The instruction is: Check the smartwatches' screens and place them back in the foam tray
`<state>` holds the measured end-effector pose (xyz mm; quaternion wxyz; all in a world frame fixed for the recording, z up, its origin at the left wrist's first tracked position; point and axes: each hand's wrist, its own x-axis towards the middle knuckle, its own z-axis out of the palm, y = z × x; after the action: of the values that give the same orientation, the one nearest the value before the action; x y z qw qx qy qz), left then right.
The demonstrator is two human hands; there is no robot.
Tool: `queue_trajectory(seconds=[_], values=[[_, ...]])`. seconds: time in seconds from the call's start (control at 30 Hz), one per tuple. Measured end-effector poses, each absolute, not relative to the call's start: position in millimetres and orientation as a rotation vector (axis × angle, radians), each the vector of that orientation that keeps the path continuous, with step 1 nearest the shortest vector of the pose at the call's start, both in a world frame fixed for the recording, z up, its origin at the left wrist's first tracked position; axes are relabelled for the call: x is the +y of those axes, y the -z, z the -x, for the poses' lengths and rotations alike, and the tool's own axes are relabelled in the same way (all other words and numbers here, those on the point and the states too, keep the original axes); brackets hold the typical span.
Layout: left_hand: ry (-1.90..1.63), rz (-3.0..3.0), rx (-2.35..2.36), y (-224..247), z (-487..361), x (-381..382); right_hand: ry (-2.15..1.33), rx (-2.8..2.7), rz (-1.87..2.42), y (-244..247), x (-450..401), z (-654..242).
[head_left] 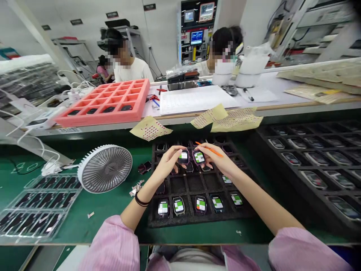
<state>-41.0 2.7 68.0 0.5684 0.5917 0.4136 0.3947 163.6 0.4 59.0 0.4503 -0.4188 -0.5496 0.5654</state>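
My left hand (168,158) is closed on a smartwatch body (184,156) with a lit green and white screen. Close beside it, my right hand (212,155) grips a second smartwatch body (199,157), lit the same way. A thin orange stick (211,149), perhaps a pen, is also held in the right hand. Both hands hover above a black foam tray (180,223) with square compartments. Its front row holds several lit watches, one of them (200,204) with an orange patch on its screen. Some middle compartments (195,183) have no watch. My forearms cover parts of the tray.
A round fan (108,168) stands left of the tray, near clear plastic trays (42,207) of black parts. Another foam tray of watches (295,177) lies right. A pink foam tray (105,101) sits on the shelf, where yellow sticker sheets (150,128) overhang. People sit beyond.
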Motion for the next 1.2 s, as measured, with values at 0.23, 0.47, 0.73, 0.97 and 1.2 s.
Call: queue_trajectory(seconds=[0.23, 0.47, 0.73, 0.97, 1.2], values=[[-0.957, -1.428, 0.951, -69, 44, 1, -1.433, -1.432, 0.888, -53, 0, -160], [-0.931, -1.407, 0.942, -71, 45, -2, -1.424, -1.432, 0.919, -55, -3, -160], [-0.906, -1.415, 0.953, -71, 45, -3, -1.386, -1.402, 0.981, -60, -6, -159], [-0.878, -1.468, 0.897, -75, 51, -6, -1.429, -1.433, 0.958, -67, -8, -164], [-0.894, -1.522, 0.874, -80, 56, -9, -1.527, -1.411, 0.869, -75, -10, -173]])
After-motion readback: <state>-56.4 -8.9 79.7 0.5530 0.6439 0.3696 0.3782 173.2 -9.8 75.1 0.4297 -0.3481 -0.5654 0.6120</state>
